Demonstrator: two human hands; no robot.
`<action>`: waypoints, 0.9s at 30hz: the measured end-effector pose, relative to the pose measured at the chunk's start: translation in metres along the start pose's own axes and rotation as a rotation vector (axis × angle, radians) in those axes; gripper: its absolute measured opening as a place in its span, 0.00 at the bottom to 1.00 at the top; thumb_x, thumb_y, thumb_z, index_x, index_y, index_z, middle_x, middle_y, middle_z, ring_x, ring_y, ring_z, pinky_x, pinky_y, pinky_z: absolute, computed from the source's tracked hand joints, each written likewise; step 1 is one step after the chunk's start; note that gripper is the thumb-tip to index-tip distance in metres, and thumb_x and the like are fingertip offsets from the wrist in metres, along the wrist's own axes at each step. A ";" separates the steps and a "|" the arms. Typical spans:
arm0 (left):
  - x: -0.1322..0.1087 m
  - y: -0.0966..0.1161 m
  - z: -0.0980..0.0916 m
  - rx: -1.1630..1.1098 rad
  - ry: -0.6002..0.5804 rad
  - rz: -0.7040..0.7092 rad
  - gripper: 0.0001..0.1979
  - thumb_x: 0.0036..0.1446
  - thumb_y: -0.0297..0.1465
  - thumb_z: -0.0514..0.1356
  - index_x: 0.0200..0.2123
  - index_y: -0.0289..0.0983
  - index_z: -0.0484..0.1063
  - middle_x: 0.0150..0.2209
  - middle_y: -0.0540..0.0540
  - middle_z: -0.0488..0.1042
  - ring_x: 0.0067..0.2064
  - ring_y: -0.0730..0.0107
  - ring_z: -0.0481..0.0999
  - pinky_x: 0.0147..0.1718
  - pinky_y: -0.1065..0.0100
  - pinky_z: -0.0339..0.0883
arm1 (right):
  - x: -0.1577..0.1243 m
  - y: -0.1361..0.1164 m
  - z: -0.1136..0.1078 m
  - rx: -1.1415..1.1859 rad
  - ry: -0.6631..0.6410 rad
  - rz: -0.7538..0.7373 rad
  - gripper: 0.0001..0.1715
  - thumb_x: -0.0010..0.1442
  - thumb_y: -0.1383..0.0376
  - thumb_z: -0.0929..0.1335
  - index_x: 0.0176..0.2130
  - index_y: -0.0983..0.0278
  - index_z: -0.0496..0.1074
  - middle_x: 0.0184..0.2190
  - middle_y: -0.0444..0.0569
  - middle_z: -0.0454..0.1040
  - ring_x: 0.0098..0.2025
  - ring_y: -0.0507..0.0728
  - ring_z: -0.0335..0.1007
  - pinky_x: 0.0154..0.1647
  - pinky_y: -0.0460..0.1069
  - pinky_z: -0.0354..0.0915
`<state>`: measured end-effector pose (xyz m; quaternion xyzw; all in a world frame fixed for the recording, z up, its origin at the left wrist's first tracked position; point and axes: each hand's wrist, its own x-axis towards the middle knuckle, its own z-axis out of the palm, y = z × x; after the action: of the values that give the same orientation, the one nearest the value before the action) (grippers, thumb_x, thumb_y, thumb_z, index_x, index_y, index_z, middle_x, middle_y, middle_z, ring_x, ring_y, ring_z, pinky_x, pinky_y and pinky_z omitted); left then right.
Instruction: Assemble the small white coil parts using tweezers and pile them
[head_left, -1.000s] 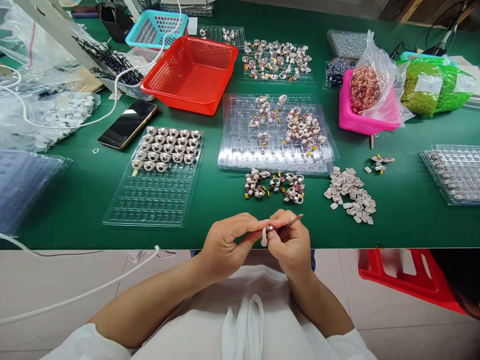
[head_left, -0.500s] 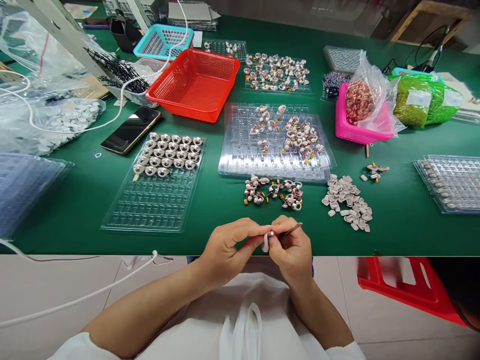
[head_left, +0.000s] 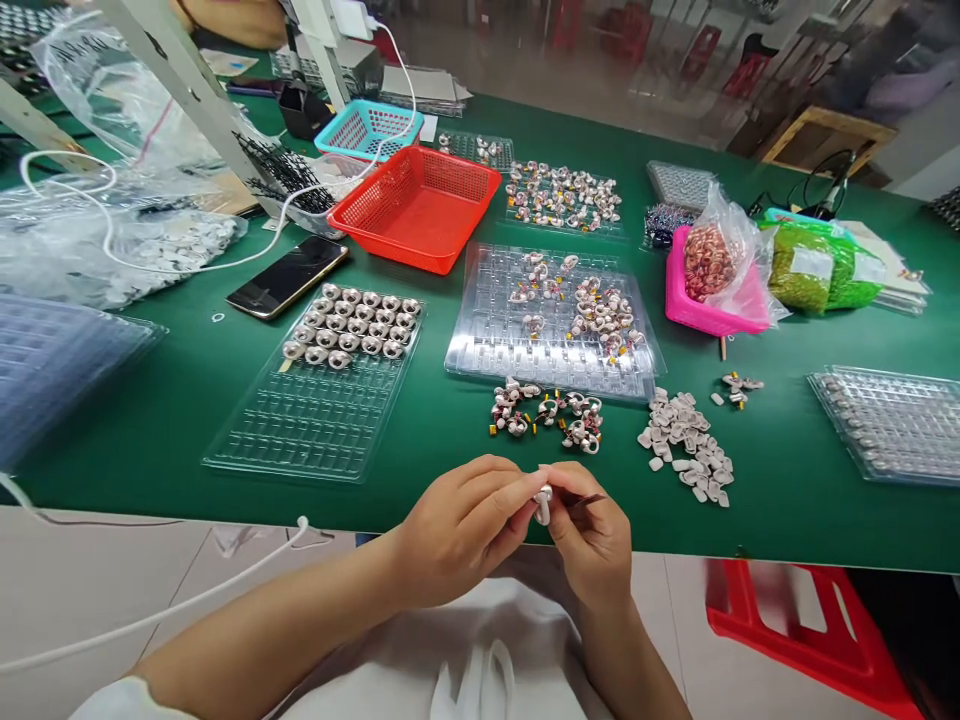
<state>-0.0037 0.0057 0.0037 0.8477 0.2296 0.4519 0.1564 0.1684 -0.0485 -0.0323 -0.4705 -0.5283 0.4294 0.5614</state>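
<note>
A small white-and-silver earbud part (head_left: pixel 543 504) is pinched between my two hands above the table's front edge. My left hand (head_left: pixel 461 530) has thumb and index finger closed on its left and upper side. My right hand (head_left: pixel 592 535) steadies the other side with its fingertips. A thin dark metal tool (head_left: pixel 586 501), perhaps tweezers, is tucked in the right hand; most of it is hidden. Just beyond lie loose wired earbud parts (head_left: pixel 581 435). Small pale cover pieces (head_left: pixel 686 440) are heaped to the right.
A clear tray (head_left: pixel 300 430) with rows of silver earbud shells stands left, near a phone (head_left: pixel 289 277). Stacked trays (head_left: pixel 480 350) hold more wired parts. Farther back are a red basket (head_left: pixel 420 225), a blue basket (head_left: pixel 367 130) and a pink basket (head_left: pixel 720 320). A red stool (head_left: pixel 795 620) stands below right.
The view has tilted up and turned slightly. In my hands the earbud part has been turned, its silver side now uppermost. The dark tool sits lower in my right hand.
</note>
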 end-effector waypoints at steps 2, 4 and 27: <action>0.000 -0.002 0.001 0.028 0.009 0.010 0.25 0.62 0.20 0.59 0.62 0.33 0.63 0.36 0.41 0.82 0.37 0.63 0.81 0.38 0.62 0.79 | -0.001 -0.001 -0.001 -0.041 0.051 0.002 0.15 0.67 0.68 0.66 0.51 0.54 0.75 0.41 0.49 0.74 0.35 0.54 0.70 0.32 0.48 0.67; 0.000 -0.004 0.001 0.043 0.017 0.012 0.25 0.62 0.20 0.59 0.61 0.33 0.63 0.36 0.41 0.82 0.37 0.64 0.80 0.37 0.62 0.80 | -0.002 -0.002 -0.002 -0.074 0.102 -0.023 0.12 0.66 0.67 0.67 0.49 0.55 0.75 0.39 0.48 0.72 0.34 0.54 0.68 0.30 0.48 0.65; 0.001 -0.009 0.009 0.054 0.051 0.011 0.20 0.59 0.18 0.62 0.55 0.27 0.68 0.33 0.39 0.81 0.35 0.62 0.78 0.34 0.61 0.79 | -0.005 0.004 0.001 -0.263 0.082 -0.151 0.10 0.63 0.73 0.69 0.41 0.59 0.70 0.33 0.44 0.68 0.32 0.52 0.64 0.28 0.45 0.61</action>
<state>0.0025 0.0132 -0.0043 0.8411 0.2408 0.4679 0.1251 0.1671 -0.0528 -0.0371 -0.5160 -0.5904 0.2936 0.5467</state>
